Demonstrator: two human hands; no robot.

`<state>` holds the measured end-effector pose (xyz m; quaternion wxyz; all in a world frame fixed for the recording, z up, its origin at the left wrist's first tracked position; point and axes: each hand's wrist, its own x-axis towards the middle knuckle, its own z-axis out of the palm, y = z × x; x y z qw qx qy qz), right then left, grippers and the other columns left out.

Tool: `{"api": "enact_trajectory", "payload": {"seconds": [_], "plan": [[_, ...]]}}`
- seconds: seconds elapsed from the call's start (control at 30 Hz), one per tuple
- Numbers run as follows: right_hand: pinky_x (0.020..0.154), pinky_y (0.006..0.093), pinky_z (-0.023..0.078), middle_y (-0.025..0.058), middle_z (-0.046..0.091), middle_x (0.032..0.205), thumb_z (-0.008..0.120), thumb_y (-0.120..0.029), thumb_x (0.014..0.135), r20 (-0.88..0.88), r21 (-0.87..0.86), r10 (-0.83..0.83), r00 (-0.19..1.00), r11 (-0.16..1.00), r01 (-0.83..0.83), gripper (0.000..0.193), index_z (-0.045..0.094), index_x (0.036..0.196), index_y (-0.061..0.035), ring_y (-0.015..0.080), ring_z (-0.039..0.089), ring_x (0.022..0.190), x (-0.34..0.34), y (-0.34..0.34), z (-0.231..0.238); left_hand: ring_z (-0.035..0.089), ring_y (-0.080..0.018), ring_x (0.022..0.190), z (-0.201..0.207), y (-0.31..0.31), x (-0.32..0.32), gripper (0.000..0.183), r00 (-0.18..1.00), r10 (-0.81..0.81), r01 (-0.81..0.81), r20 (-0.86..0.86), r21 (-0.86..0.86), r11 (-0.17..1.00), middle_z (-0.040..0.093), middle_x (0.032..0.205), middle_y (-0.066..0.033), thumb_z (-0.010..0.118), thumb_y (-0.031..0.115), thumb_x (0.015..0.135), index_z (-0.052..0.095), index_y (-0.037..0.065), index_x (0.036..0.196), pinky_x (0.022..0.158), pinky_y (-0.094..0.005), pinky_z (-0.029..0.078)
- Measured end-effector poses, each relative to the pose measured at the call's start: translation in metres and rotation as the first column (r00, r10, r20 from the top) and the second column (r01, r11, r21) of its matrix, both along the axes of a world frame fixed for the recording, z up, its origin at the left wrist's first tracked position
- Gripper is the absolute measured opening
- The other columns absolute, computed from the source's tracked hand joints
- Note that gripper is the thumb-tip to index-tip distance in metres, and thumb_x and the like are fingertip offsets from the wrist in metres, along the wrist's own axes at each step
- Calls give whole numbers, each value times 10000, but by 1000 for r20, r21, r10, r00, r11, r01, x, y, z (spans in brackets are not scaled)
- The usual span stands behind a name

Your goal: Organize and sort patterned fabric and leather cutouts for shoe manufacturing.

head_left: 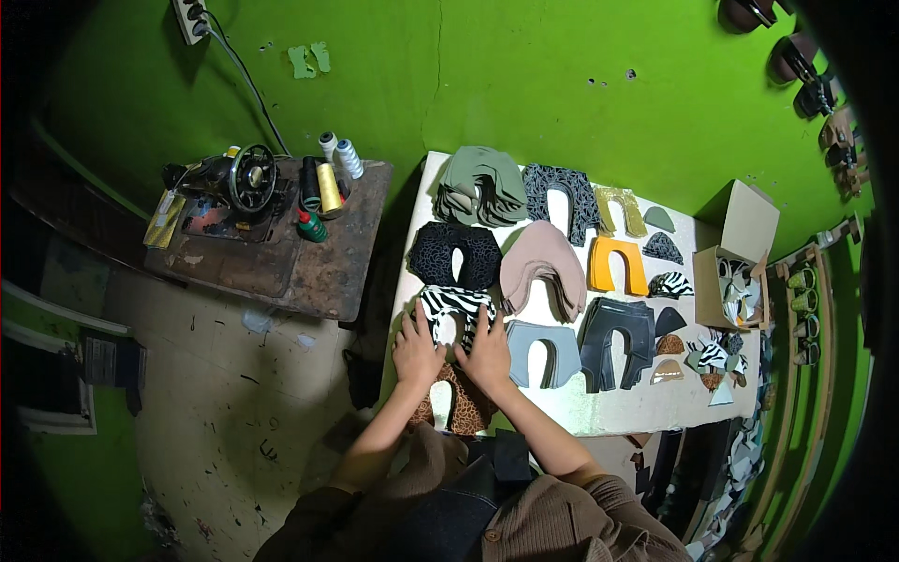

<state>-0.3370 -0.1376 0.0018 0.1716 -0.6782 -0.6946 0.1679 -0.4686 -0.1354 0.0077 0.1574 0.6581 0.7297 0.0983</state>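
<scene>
Zebra-striped U-shaped pieces [456, 298] lie on the near left part of the white table. My left hand [418, 350] rests on their left leg and my right hand [487, 356] on their right leg. The fingers of both hands are stretched out, pointing away from me, and cover part of the stripes. Just beyond lies a black patterned U-shaped stack [431, 253]. Leopard-print U-shaped pieces [468, 405] sit nearer me, partly under my wrists. To the right are a light blue-grey stack [564, 354] and a dusty pink stack [531, 253].
The white table [599, 412] also bears green [482, 169], orange [616, 251] and black stacks [613, 323]. An open cardboard box [709, 290] and small offcuts [714, 356] are at its right. A sewing machine [220, 187] and thread cones [328, 190] stand on a wooden table [309, 272] at left.
</scene>
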Motion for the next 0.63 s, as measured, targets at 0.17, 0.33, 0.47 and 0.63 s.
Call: {"api": "enact_trajectory", "payload": {"seconds": [0.17, 0.33, 0.47, 0.63], "plan": [[859, 437, 475, 380, 274, 1313, 662, -218, 747, -47, -153, -50, 998, 987, 43, 860, 160, 1408, 8, 486, 464, 1098, -2, 3, 4, 535, -414, 1005, -6, 1, 0, 885, 999, -26, 28, -25, 72, 997, 382, 1303, -265, 689, 211, 704, 192, 79, 1425, 809, -454, 481], [866, 429, 475, 375, 229, 1345, 653, -201, 761, -39, -209, -64, 997, 976, 55, 872, 117, 1419, 5, 480, 442, 1137, -4, 4, 0, 548, -420, 969, -17, 1, -1, 833, 995, -65, 74, -76, 134, 988, 388, 1286, -285, 665, 197, 702, 243, 65, 1407, 769, -462, 492], [876, 435, 466, 384, 240, 1332, 634, -186, 762, -39, -151, -57, 998, 987, 50, 843, 139, 1410, 26, 494, 429, 1136, -6, 2, -4, 510, -424, 1045, -13, 0, 3, 807, 993, -55, 61, -103, 50, 997, 384, 1278, -273, 652, 214, 721, 252, 35, 1398, 855, -453, 458], [989, 435, 371, 376, 222, 1357, 657, -228, 748, 67, 23, 8, 998, 1000, -10, 881, 138, 1413, 26, 469, 346, 1232, 1, 3, -12, 465, -397, 1132, -6, 1, 5, 841, 985, -50, 63, -165, 75, 995, 341, 1330, -278, 664, 267, 732, 223, 40, 1411, 958, -525, 360]]}}
